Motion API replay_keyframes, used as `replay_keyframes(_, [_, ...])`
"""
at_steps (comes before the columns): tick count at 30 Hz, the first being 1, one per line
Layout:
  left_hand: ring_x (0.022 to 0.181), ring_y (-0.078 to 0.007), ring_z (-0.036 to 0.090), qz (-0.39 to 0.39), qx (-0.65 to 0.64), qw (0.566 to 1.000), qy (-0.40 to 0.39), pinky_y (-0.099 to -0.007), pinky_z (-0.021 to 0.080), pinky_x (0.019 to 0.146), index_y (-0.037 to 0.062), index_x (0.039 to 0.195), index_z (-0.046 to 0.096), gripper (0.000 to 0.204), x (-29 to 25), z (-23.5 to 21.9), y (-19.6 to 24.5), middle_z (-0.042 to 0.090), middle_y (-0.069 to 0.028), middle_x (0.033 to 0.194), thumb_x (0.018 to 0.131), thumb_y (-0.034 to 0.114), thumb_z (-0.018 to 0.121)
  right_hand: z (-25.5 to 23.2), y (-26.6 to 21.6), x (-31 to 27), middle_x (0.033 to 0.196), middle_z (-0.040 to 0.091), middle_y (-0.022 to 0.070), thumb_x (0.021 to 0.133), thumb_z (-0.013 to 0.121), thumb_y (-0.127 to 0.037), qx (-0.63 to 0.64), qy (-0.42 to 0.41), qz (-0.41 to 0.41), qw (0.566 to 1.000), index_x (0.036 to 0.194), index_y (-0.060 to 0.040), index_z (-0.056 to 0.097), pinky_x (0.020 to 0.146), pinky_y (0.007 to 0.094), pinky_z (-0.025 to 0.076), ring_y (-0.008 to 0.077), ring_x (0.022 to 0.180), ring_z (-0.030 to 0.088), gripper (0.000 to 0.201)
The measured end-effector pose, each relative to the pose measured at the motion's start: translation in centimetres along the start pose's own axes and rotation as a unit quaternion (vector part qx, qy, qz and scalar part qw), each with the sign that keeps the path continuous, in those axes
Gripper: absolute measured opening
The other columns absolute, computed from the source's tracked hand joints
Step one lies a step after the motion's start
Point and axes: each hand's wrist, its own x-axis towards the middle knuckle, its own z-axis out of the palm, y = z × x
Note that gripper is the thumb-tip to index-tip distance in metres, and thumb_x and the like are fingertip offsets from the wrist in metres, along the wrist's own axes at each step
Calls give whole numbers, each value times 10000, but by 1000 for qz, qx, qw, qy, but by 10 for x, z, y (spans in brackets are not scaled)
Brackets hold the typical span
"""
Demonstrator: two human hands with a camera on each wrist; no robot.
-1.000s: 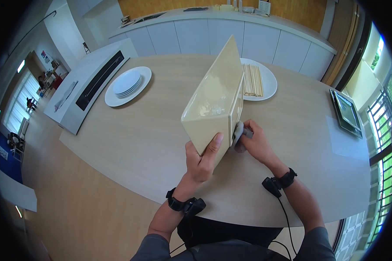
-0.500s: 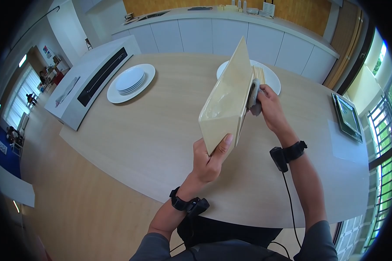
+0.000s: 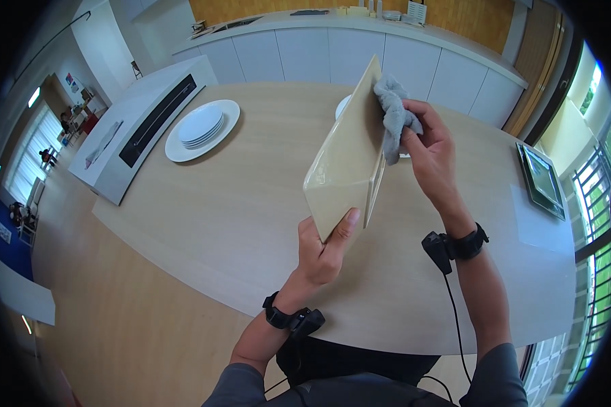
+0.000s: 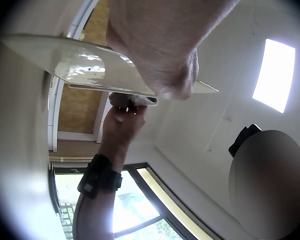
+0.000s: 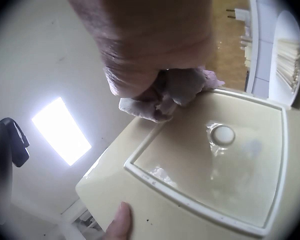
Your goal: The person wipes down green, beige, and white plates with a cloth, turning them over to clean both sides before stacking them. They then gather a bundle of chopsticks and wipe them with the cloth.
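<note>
A cream, square-cornered plate (image 3: 343, 149) is held up on edge over the table, its glossy hollow facing left. My left hand (image 3: 322, 254) grips its near corner, thumb on the face. My right hand (image 3: 433, 152) pinches a bunched grey cloth (image 3: 394, 112) against the underside near the far edge. In the right wrist view, the plate's underside (image 5: 190, 160) shows a raised foot rim and a small round knob in the middle. The cloth (image 5: 185, 87) lies over that rim's upper edge, and a left fingertip (image 5: 121, 220) shows at the bottom.
A stack of small white plates (image 3: 201, 125) sits on a larger white plate (image 3: 229, 112) at the left. Behind the cream plate is another white plate (image 3: 341, 106); its wooden sticks (image 5: 289, 62) show in the right wrist view. Dark rectangular trays (image 3: 542, 180) lie at the right edge.
My right hand and the cloth have moved up along the plate's underside, from near the left hand to the far edge. The plate and left hand have shifted slightly right.
</note>
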Motion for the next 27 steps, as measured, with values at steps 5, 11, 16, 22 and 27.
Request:
replay_keyframes(5, [622,-117,544,-1,-3,1000,12,-278,426,581,-45,997,694,233,-1,1,0,651,-59,719,1003,176,621,10,-7,0,1088,616,16,966,586,-22,-82,-19,-56,995,1270,-33,579,814,226,487,81,939,577,304])
replay_keyframes(11, [613,-110,528,-3,-11,1000,11,-275,416,575,-48,1011,696,234,-2,0,-3,649,-57,713,1003,173,620,4,13,10,1012,582,15,1011,533,-83,-134,13,76,988,1294,-54,566,758,245,464,77,872,530,286])
replay_keyframes(16, [608,-108,520,-4,-13,1000,14,-275,411,569,-45,1015,698,228,-1,0,-4,639,-53,701,1003,170,621,-20,74,1,1154,593,19,1078,385,-188,67,-8,224,972,1372,-65,498,844,264,451,105,971,536,338])
replay_keyframes(22, [610,-113,534,0,-4,1000,3,-278,421,573,-38,1008,696,215,-1,0,-4,641,-55,703,1002,162,620,-30,93,-33,1150,623,66,1077,366,-174,95,-51,343,933,1350,-46,517,856,314,489,159,990,595,337])
replay_keyframes(27, [630,-126,571,8,-1,1000,1,-285,447,591,-37,1000,695,210,-1,0,-3,664,-69,737,1003,158,617,-27,76,-53,1049,647,83,1065,449,-211,158,-45,408,898,1234,23,560,807,330,533,157,892,638,310])
